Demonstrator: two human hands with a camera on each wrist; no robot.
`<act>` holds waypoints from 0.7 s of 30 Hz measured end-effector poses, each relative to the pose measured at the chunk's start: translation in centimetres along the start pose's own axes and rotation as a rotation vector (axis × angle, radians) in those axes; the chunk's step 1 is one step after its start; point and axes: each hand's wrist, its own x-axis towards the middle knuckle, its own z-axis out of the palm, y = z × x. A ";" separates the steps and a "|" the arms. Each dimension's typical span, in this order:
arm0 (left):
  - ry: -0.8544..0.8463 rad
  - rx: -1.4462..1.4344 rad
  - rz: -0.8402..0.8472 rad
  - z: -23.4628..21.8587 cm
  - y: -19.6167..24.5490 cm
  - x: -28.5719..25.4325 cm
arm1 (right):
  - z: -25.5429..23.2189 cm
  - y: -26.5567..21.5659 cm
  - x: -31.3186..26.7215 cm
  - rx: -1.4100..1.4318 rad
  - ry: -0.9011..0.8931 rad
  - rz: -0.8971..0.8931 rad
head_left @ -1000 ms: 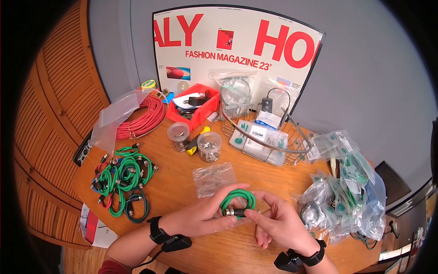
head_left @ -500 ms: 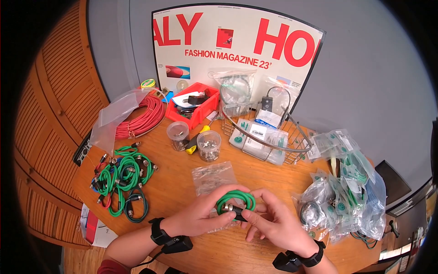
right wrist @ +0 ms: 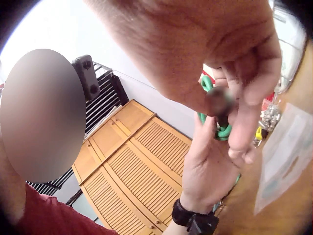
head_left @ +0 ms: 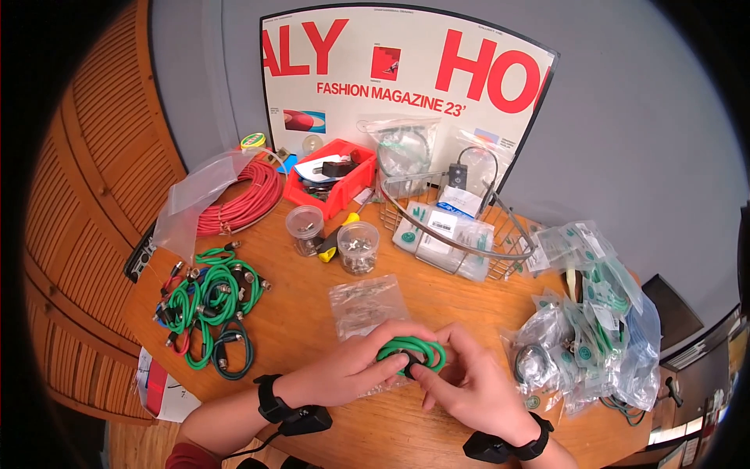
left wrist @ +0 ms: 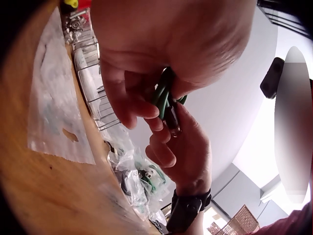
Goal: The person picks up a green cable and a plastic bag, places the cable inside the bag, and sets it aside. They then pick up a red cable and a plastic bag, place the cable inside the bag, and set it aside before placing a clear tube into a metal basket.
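A coiled green cable point(head_left: 412, 345) with dark connector ends is held between both hands above the table's front part. My left hand point(head_left: 344, 367) grips the coil from its left side, thumb on the black connector. My right hand point(head_left: 473, 387) pinches the black connector point(head_left: 411, 366) with thumb and fingers at the coil's right. In the left wrist view the green strands point(left wrist: 163, 95) and a connector end point(left wrist: 173, 125) show between the two hands. The right wrist view has the green loop point(right wrist: 224, 132) partly behind the right fingers.
A clear plastic bag point(head_left: 367, 303) lies just behind the hands. Green and red cables point(head_left: 207, 305) are piled at left, packaged cables point(head_left: 594, 328) at right. Two clear tubs point(head_left: 358, 248), a red bin point(head_left: 332, 191) and a wire basket point(head_left: 461, 242) stand farther back.
The coil has turned and tilted in the hands; its metal connector end, visible earlier, is now covered. The right fingers have moved slightly left along with the black connector.
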 end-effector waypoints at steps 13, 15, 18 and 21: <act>0.178 0.365 0.285 1.0 -1.1 0.6 | 0.5 1.2 0.5 -0.367 0.128 -0.128; 0.164 0.136 0.222 1.1 -1.1 0.4 | 0.5 1.1 0.5 -0.281 0.087 -0.117; 0.131 -0.090 0.173 0.6 -1.5 0.3 | -0.3 0.6 0.6 0.168 -0.108 0.018; 0.108 -0.095 0.162 0.4 -1.2 0.2 | -1.2 0.8 0.8 0.304 -0.264 0.142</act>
